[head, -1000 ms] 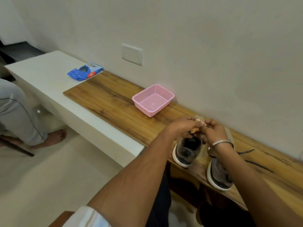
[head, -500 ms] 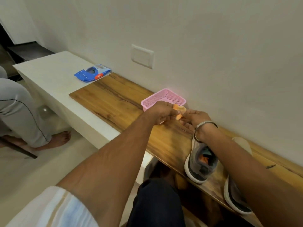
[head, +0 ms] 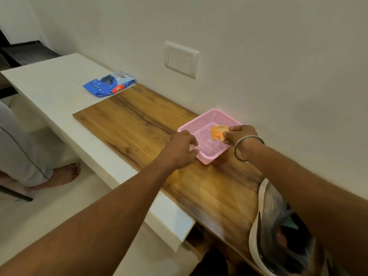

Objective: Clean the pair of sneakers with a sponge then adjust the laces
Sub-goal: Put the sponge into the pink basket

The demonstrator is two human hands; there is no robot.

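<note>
My right hand [head: 238, 134], with a metal bangle on the wrist, pinches a small orange sponge [head: 217, 132] over the pink mesh basket [head: 209, 159]. My left hand [head: 182, 147] has its fingers curled on the basket's near left rim. One grey sneaker with a white sole [head: 278, 232] lies on the wooden board [head: 139, 124] at the lower right, partly behind my right forearm. The second sneaker is out of view.
The board lies on a white bench [head: 49, 86] along the wall. A blue packet [head: 109, 83] sits on the bench at the far left. A seated person's leg and bare foot [head: 65, 174] are on the floor to the left.
Both hands moved left from the sneakers to the pink basket. The sponge, held between both hands before, is now in my right hand alone; my left hand took the basket rim.
</note>
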